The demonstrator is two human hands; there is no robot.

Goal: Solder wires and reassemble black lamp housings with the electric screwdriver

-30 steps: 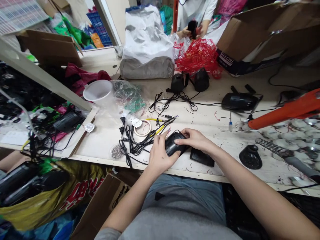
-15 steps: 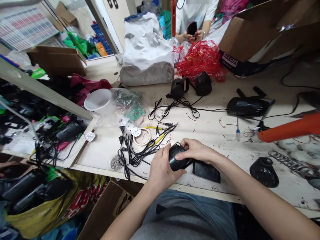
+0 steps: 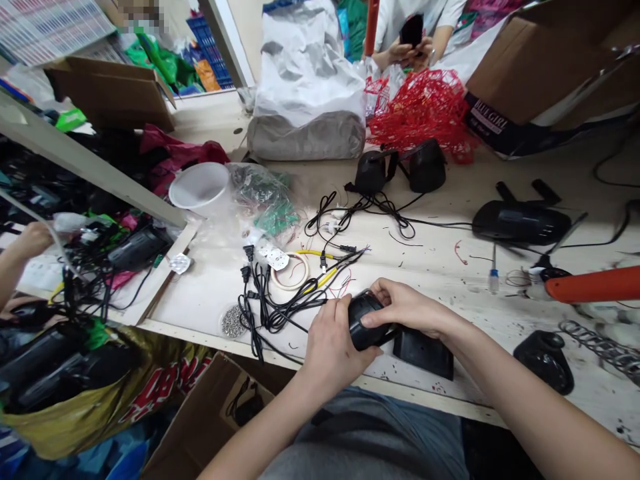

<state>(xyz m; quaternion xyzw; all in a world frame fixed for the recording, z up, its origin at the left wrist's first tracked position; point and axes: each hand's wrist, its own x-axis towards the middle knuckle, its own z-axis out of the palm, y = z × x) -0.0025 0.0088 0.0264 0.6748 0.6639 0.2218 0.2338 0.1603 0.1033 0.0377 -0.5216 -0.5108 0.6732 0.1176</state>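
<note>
Housing [image 3: 367,321], black plastic, clasped: left hand [image 3: 333,353], right hand [image 3: 407,308].

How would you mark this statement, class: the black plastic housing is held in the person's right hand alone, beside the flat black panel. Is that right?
Not right: two hands hold it, not one. The head view shows the left hand and the right hand both on the black plastic housing, beside the flat black panel.

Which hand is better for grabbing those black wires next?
Probably the left. The left hand is right beside the black cables. The right hand is farther away, on the other side of the black plastic casing. Both hands are holding the casing now, so the left would have to let go.
</note>
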